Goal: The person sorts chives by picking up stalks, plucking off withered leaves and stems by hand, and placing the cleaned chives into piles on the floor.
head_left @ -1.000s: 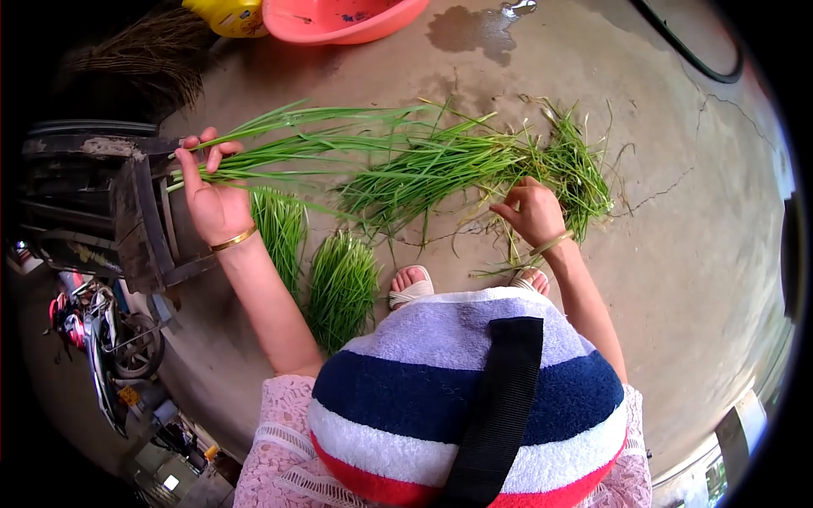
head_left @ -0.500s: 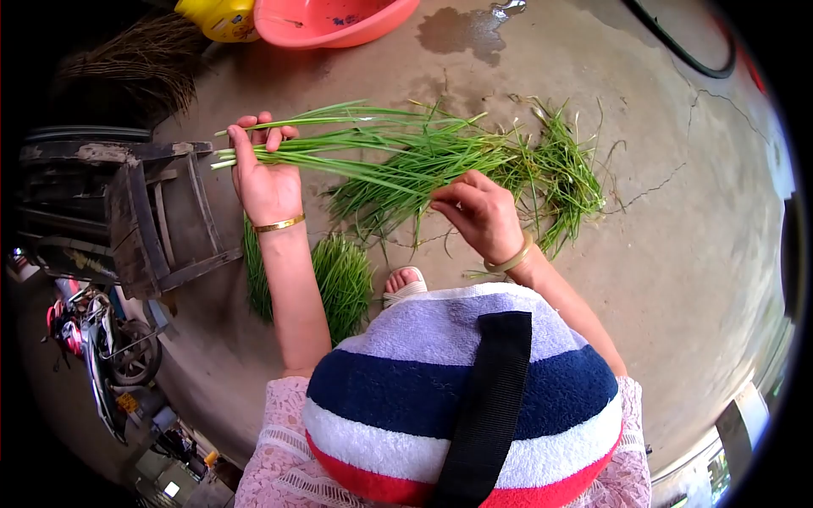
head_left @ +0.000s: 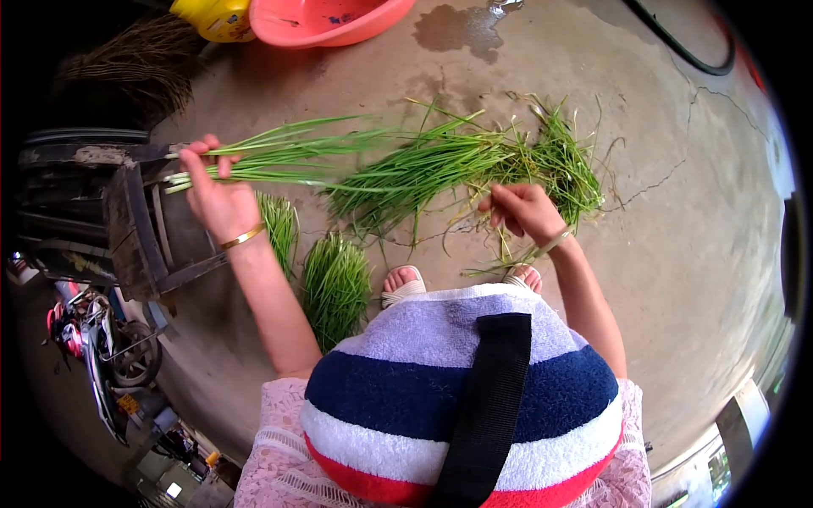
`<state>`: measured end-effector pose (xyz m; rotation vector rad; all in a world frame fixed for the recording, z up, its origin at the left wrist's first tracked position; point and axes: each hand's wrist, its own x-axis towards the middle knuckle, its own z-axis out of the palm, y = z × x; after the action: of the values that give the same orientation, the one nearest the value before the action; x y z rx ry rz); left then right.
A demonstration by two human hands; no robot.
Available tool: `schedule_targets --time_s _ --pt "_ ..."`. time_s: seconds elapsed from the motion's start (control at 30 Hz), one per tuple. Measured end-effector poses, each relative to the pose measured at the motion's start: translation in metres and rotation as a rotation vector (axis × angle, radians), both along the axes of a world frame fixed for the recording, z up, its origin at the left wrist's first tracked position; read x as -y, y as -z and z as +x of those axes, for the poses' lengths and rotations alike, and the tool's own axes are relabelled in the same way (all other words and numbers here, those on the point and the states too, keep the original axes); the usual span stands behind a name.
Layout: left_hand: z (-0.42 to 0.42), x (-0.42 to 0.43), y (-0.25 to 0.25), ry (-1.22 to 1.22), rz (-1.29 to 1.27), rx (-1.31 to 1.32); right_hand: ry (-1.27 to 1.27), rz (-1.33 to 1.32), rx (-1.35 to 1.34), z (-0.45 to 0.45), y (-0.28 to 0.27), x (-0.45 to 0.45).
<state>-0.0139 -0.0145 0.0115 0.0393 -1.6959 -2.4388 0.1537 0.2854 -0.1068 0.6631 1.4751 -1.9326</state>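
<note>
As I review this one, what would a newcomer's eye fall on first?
Probably the boldly striped cloth filling the bottom centre, crossed by a black strap. Next, the bright green stalks heaped loosely on the floor beyond the feet, with a thin bunch held in the left hand, farther left. The coral basin at the top edge also stands out.

The wooden chair [head_left: 146,222] obstructed passage leftward of the left hand [head_left: 222,203]. Open floor [head_left: 677,271] permitted passage rightward of the right hand [head_left: 528,212].
</note>
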Motion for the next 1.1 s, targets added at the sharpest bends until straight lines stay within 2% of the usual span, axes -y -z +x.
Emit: schedule_targets --time_s 0.07,0.1,0.13,0.17,0.2,0.27,0.3,0.33,0.37,0.4,0.47,0.53,0.6,0.63,0.67,0.73,0.77,0.93,1.1 --pt "0.0 -0.005 -0.019 0.0 -0.238 -0.034 -0.312 0.488 -0.083 0.009 0.004 -0.001" --pt "-0.001 -0.005 -0.021 0.028 -0.434 -0.097 -0.312 0.488 -0.081 0.015 0.014 0.0" --pt "-0.001 -0.007 -0.02 0.029 -0.433 -0.096 -0.354 0.766 -0.247 0.021 0.028 0.002" --pt "-0.002 -0.01 -0.018 0.09 -0.708 -0.169 -0.392 1.043 -0.418 0.025 0.038 0.002" --pt "-0.002 -0.013 -0.015 0.151 -0.984 -0.242 -0.391 1.044 -0.417 0.022 0.037 0.003" --pt "0.003 -0.028 -0.003 0.235 -0.986 -0.119 -0.11 0.982 -0.507 0.007 0.036 0.007" --pt "0.003 -0.034 0.011 0.304 -0.949 -0.175 -0.009 1.006 -0.543 0.001 0.043 0.008" --pt "0.0 -0.04 0.028 0.358 -1.005 -0.241 -0.007 1.008 -0.542 -0.007 0.043 0.008" --pt "0.004 -0.044 0.04 0.451 -1.032 -0.107 0.017 1.076 -0.542 -0.015 0.043 0.009" --pt "0.009 -0.052 0.052 0.514 -1.029 -0.096 0.042 1.143 -0.543 -0.023 0.043 0.009" --pt "0.016 -0.061 0.085 0.58 -1.031 0.069 0.034 1.146 -0.516 -0.034 0.052 0.007" --pt "0.027 -0.076 0.091 0.622 -1.117 0.126 -0.044 1.202 -0.516 -0.04 0.057 0.004" --pt "0.036 -0.091 0.084 0.602 -1.26 0.056 0.04 1.187 -0.532 -0.04 0.056 0.005" --pt "0.039 -0.094 0.091 0.613 -1.155 0.038 0.106 1.108 -0.587 -0.038 0.053 0.005" --pt "0.041 -0.101 0.09 0.622 -1.207 0.024 0.17 1.027 -0.64 -0.036 0.049 0.005" --pt "0.039 -0.109 0.104 0.606 -1.187 -0.212 0.201 0.934 -0.604 -0.032 0.032 0.007" --pt "0.041 -0.112 0.11 0.664 -1.248 -0.101 0.207 0.865 -0.576 -0.029 0.028 0.008" --pt "0.049 -0.134 0.13 0.75 -1.154 -0.221 0.259 0.634 -0.51 -0.023 0.025 0.008" --pt "0.052 -0.134 0.126 0.75 -1.245 -0.204 0.261 0.636 -0.481 -0.025 0.026 0.012"
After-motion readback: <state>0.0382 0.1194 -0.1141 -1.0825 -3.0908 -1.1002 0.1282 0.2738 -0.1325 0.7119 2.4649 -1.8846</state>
